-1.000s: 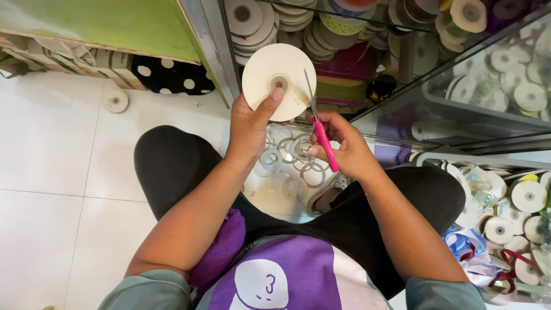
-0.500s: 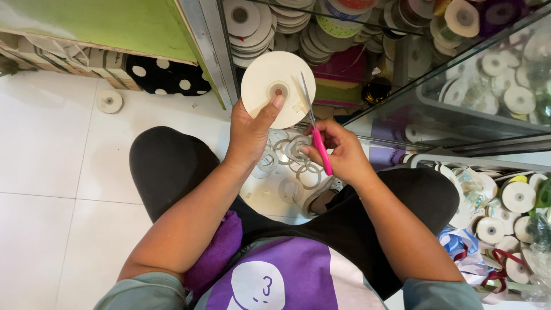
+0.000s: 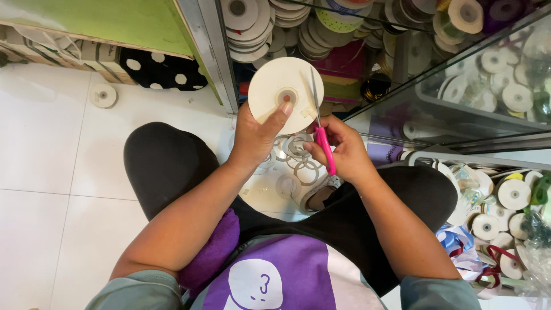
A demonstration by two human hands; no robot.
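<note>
The left hand [image 3: 255, 135] clamped a cream round cardboard ribbon spool [image 3: 285, 95]. The right hand [image 3: 338, 150] gripped pink-handled metal scissors [image 3: 319, 126], blades at its edge; several clear rings [image 3: 295, 158] lay below, cutting unfinished.

The left hand [image 3: 256, 135] holds up a flat round cream cardboard spool [image 3: 285, 95] in front of the open metal-framed cabinet [image 3: 202, 49], whose shelves hold stacked ribbon reels [image 3: 249, 28]. Just right of it, the right hand [image 3: 338, 150] grips pink-handled scissors [image 3: 320, 129], blades against the spool's right edge. Empty clear plastic rings [image 3: 295, 158] lie on the white tiled floor [image 3: 46, 149] below the hands, between the knees. A small white reel [image 3: 103, 95] lies far left.
</note>
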